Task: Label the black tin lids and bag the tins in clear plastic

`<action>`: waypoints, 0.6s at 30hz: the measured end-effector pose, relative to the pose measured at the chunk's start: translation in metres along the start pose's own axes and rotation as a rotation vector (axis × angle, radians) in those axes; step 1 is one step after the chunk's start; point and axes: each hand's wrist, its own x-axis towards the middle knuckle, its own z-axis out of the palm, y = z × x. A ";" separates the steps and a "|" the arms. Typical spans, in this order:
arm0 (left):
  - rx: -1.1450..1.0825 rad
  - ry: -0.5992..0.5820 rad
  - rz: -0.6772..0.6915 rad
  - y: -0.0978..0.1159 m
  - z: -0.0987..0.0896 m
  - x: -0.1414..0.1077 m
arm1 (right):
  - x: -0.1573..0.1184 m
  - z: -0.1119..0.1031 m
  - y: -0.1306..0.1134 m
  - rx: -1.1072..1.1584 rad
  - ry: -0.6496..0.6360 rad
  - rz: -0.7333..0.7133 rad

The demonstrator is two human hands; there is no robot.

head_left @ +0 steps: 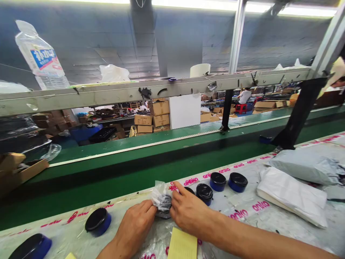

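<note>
The left hand [133, 225] and right hand [191, 212] meet at a clear plastic bag [161, 199] wrapped around something dark, lying on the table [242, 219] just in front of the person. The fingers of both hands are closed on the bag from either side, holding it. Four blue jars [217, 181] with black lids stand at 2 o'clock from the bag, the nearest partly behind the right hand. Two more jars [98, 222] sit at 8 o'clock. A yellow paper [182, 244] lies at 6 o'clock. A white packet [292, 196] and a gray mailer [304, 167] lie farther off at 3 o'clock. A green conveyor belt [107, 190] runs along the table at 12 o'clock.
</note>
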 end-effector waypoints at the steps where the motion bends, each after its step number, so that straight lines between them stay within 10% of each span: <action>1: 0.007 0.004 0.023 -0.001 0.001 -0.001 | 0.001 -0.001 -0.001 -0.020 -0.007 -0.016; 6: 0.022 0.026 0.109 -0.007 0.009 -0.003 | 0.006 -0.002 -0.004 -0.020 -0.121 -0.047; 11: -0.194 -0.027 -0.096 -0.007 0.012 0.002 | 0.016 0.006 -0.004 0.019 -0.234 -0.053; 18: -0.526 -0.149 -0.420 -0.018 0.013 0.008 | 0.031 0.016 0.005 0.094 -0.074 0.137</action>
